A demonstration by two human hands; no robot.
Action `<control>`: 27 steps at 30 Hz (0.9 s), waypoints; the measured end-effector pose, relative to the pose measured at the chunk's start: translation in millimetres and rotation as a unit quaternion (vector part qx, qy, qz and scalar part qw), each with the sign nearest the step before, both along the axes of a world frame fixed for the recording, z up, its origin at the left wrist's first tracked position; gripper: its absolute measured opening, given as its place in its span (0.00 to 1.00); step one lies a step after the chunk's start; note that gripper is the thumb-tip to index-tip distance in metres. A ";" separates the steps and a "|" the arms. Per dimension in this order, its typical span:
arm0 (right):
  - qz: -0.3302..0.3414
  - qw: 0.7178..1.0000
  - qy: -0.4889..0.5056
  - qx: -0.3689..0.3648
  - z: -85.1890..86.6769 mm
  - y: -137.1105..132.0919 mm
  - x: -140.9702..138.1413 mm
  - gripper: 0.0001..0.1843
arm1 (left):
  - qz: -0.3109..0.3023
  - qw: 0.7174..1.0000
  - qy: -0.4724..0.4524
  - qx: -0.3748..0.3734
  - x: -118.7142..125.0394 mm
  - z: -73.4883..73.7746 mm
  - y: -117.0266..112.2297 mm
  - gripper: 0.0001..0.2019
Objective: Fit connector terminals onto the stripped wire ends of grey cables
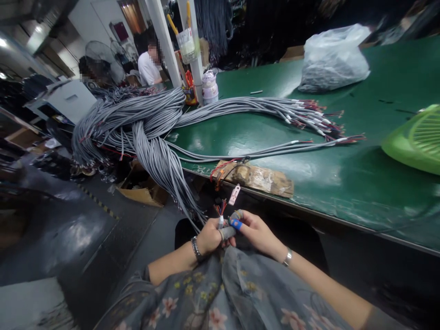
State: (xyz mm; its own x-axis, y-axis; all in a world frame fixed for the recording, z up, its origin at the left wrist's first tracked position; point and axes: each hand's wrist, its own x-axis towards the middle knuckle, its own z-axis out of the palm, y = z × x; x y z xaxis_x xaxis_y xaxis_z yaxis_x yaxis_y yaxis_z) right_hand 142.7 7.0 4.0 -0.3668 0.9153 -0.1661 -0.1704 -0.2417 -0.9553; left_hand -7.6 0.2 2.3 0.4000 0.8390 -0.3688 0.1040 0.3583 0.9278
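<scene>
In my left hand is the end of a grey multi-core cable, held upright with thin coloured wires fanning out above a white band. My right hand is closed right beside it, wrappings on its fingertips, one of them blue. Whatever its fingertips pinch is too small to make out. Both hands are in front of my body, below the table's edge. A thick bundle of grey cables hangs over that edge to the left of my hands.
More grey cables lie along the green table, stripped ends to the right. A worn wooden block sits at the near edge. Farther off are a plastic bag, a green basket, a lilac bottle and a seated person.
</scene>
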 end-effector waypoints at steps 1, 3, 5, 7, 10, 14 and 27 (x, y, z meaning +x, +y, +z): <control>0.006 1.000 0.002 0.005 0.2 1.1 -2.2 0.18 | 0.003 1.000 -0.002 0.011 -1.5 0.0 -1.0 0.21; 0.019 1.000 0.021 0.002 0.6 3.1 -8.8 0.17 | 0.046 0.999 -0.014 0.017 -2.2 -1.8 -3.0 0.21; 0.033 0.997 0.061 -0.024 0.7 4.4 -17.1 0.16 | 0.108 0.994 -0.028 0.004 -0.3 -5.4 -4.5 0.23; 0.031 0.993 0.101 -0.050 0.2 4.8 -25.0 0.16 | 0.168 0.985 -0.045 -0.010 2.3 -9.5 -5.1 0.23; 0.012 0.987 0.140 -0.076 -1.2 4.3 -33.3 0.14 | 0.227 0.971 -0.074 -0.017 4.6 -13.7 -5.2 0.22; -0.007 0.981 0.170 -0.096 -2.7 3.8 -38.3 0.12 | 0.268 0.958 -0.101 -0.019 5.3 -13.9 -4.8 0.22; -0.046 0.978 0.173 -0.108 -8.3 4.9 -38.2 0.12 | 0.309 0.943 -0.119 -0.044 10.7 -11.6 0.1 0.21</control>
State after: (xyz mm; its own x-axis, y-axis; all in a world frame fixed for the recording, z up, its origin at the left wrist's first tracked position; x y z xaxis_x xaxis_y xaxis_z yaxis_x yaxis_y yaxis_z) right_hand 104.5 11.9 -4.3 -0.3529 0.9044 -0.2399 -0.5045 -0.3998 -0.7652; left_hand 3.1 0.3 -9.3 -0.0749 0.9094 -0.4091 -0.3571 0.3586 0.8625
